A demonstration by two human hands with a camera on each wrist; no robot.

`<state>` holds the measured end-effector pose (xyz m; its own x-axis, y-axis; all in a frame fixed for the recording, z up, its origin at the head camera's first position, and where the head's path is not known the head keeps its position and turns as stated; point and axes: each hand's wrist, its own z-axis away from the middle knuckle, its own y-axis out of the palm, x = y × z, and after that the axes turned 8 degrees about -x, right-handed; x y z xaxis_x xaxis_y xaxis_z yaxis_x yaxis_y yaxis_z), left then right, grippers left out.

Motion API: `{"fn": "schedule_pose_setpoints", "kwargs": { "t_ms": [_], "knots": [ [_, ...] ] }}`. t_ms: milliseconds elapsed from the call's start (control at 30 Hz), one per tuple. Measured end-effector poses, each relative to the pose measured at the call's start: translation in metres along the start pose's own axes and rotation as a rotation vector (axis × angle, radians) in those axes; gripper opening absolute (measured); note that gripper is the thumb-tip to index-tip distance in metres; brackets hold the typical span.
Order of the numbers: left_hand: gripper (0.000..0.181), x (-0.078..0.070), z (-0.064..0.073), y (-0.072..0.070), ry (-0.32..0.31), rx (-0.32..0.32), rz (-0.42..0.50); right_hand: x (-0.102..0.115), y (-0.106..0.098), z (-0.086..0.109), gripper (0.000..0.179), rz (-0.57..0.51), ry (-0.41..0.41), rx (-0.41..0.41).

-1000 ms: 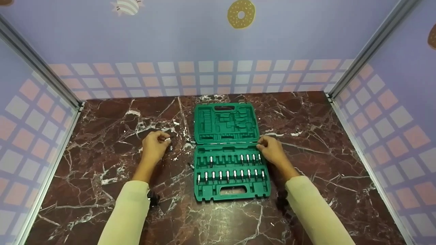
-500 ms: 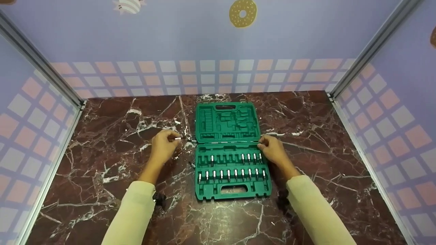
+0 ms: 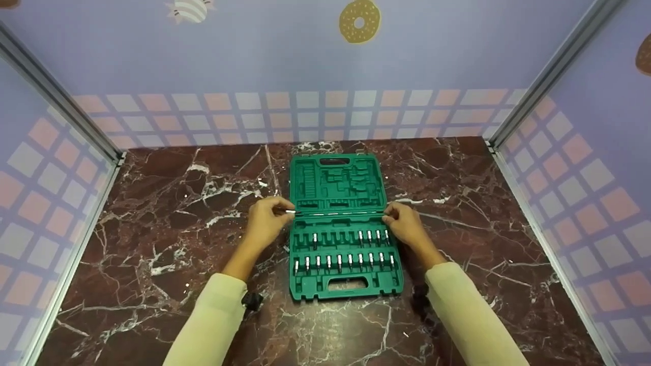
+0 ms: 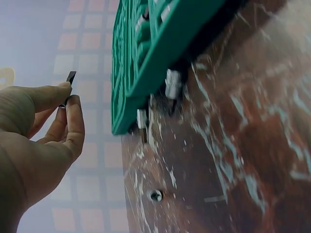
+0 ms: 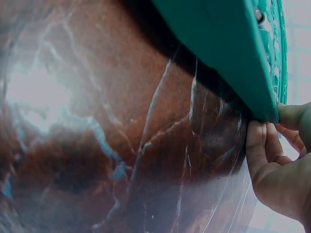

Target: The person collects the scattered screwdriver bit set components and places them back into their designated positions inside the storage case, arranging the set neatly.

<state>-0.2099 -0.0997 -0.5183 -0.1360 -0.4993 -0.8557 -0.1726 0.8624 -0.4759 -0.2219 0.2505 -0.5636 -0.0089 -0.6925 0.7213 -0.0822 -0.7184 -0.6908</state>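
Note:
A green socket case [image 3: 347, 293] lies unfolded on the table, its lid side away from me. Several silver bit sockets [image 3: 339, 262] stand in its near half. My left hand [image 3: 266, 219] pinches a bit socket [image 4: 71, 77] between thumb and fingers, its dark flat tip pointing out. In the head view that hand is beside the case's left edge, near the hinge. My right hand [image 3: 405, 222] grips the case's right edge by the hinge, thumb on top. In the right wrist view its fingers [image 5: 257, 143] lie against the case's side.
Loose bit sockets lie on the marbled table [image 3: 163, 223] left of the case: one piece [image 4: 173, 85] close to its side, another [image 4: 142, 119] near the corner, and a third small piece [image 4: 155, 195] farther off. Patterned panels [image 3: 285, 51] enclose the back and sides.
My left hand has moved right, carrying the bit socket from the table on the left to the case's hinge edge. My right hand has stayed at the case's right edge.

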Motion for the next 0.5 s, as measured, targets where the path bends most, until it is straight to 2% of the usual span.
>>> {"fn": "schedule_pose_setpoints", "kwargs": {
  "t_ms": [300,500],
  "knots": [
    [0.013,-0.014,0.003,0.014,0.002,0.072,0.017,0.000,0.001,-0.001,0.008,0.002,0.015,-0.004],
    [0.013,-0.026,0.006,0.022,-0.009,0.122,0.016,-0.002,0.002,-0.001,0.007,0.011,-0.008,-0.015]
  ]
}}
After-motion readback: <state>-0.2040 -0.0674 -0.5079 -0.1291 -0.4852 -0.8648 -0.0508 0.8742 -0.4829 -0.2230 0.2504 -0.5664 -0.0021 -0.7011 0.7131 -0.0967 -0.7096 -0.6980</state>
